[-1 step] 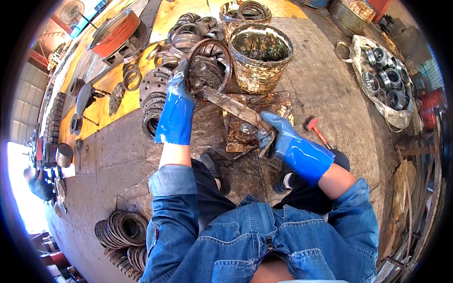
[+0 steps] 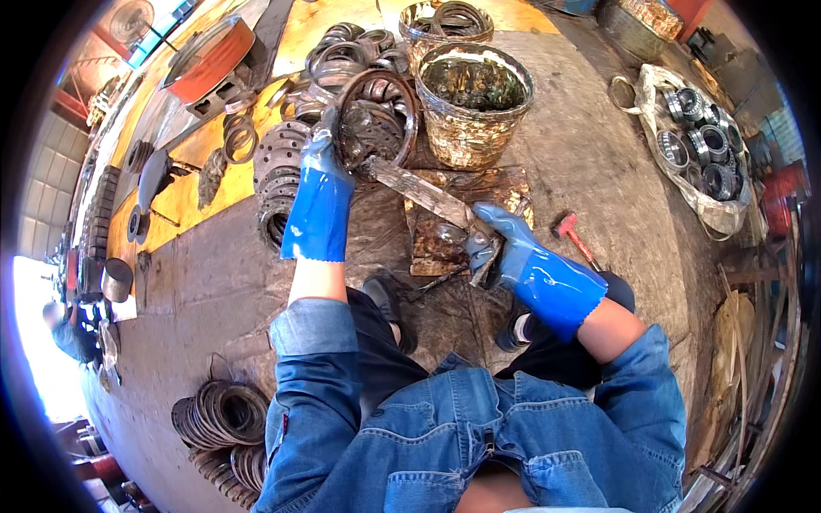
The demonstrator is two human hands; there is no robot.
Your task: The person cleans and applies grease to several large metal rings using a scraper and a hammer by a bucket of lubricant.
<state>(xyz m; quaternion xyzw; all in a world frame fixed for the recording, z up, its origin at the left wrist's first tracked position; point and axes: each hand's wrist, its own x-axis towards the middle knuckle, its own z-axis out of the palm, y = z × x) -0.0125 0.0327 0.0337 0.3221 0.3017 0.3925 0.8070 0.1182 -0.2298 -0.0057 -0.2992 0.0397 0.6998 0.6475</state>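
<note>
Gloved in blue, my left hand is closed on the left side of a large dark metal ring, which it holds tilted above the floor. In my right hand, also in a blue glove, is a flat, grimy wooden-looking stick. The stick's far end meets the lower edge of the ring. Just beyond my right hand, a greasy board lies on the floor. A bucket coated in grease, with dark grease inside, stands past the board.
A second bucket holds rings at the back. Piled rings and a row of drilled discs lie left of the buckets. A red hammer is to the right, near a white sack of bearings. More rings sit at lower left.
</note>
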